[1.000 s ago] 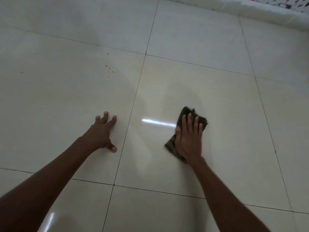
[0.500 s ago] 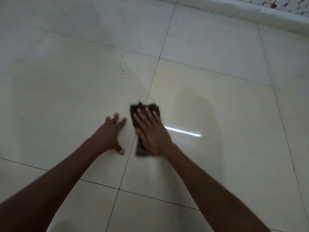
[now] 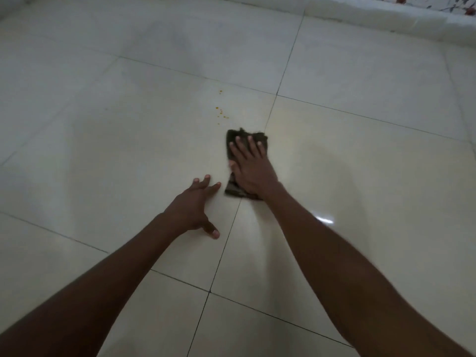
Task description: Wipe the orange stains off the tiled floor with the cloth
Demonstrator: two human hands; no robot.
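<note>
The fingers (image 3: 247, 146) of the right hand (image 3: 251, 171) lie straight and slightly spread, pressed flat on top of the cloth (image 3: 233, 189), holding it down against the floor rather than curling round it. The fingers (image 3: 206, 182) of the left hand (image 3: 195, 206) are also straight and fanned wide, tips touching the tile, with the thumb stuck out toward the lower right; this hand holds nothing and rests just left of the cloth.

The cloth is dark, greenish-brown, folded into a rough oblong with a frayed upper edge. It sits a little above the middle of the frame, straddling or just beside a dark grout line; its upper corners and lower end show past the hand.

The orange stains (image 3: 221, 114) are a small scatter of tiny orange specks above and slightly left of the cloth, near it but apart from it, with one lone speck higher up. They lie on the tile left of the grout line.

The tiled floor (image 3: 103, 155) is pale cream, glossy, with thin dark joints and a bright glint at right of centre. A white ledge (image 3: 386, 19) runs along the upper right of the frame
</note>
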